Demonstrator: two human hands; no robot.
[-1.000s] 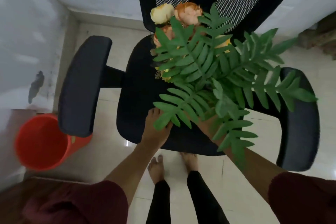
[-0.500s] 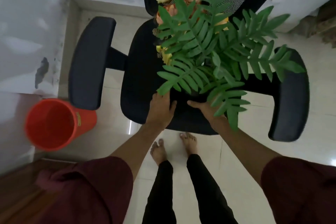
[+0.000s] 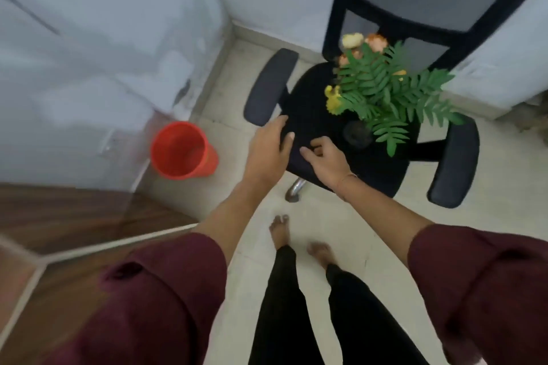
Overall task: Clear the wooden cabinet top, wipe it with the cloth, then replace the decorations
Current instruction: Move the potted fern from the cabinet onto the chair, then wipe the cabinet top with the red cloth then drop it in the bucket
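The fern-and-flower arrangement (image 3: 385, 92) sits in its dark vase (image 3: 357, 135) on the seat of the black office chair (image 3: 308, 115), over toward the right armrest, and nobody's touching it. Both hands are over the seat's front edge: left hand (image 3: 269, 148) with fingers relaxed, right hand (image 3: 323, 160) loosely curled, each grip empty. An orange bucket (image 3: 181, 154) stands on the floor off to the chair's left.
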